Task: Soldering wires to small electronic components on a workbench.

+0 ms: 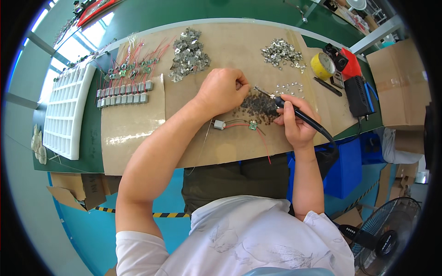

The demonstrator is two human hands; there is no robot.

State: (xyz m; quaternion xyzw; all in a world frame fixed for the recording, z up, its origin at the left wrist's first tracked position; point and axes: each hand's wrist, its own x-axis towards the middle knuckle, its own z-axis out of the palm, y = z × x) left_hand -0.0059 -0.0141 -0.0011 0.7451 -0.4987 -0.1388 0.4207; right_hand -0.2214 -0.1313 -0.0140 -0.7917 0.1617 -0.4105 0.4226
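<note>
My right hand [294, 120] grips a black soldering iron [304, 116] like a pen, its metal tip pointing up-left toward my left hand. My left hand [222, 89] is curled with fingertips pinched at the tip of the iron; what it pinches is too small to tell. Both hands hover over a dark scorched patch [257, 106] on the brown cardboard mat [138, 124]. Just below the hands lies a small grey motor [218, 124] joined by red wires to a tiny green circuit board [252, 125].
Two heaps of small metal pieces [189, 56] [282, 51] lie at the back of the mat. Rows of finished motors with red wires [124, 92] sit left, beside a white compartment tray [64, 115]. Yellow tape roll [322, 66], black soldering station [357, 94], cardboard box [400, 83], floor fan [386, 234].
</note>
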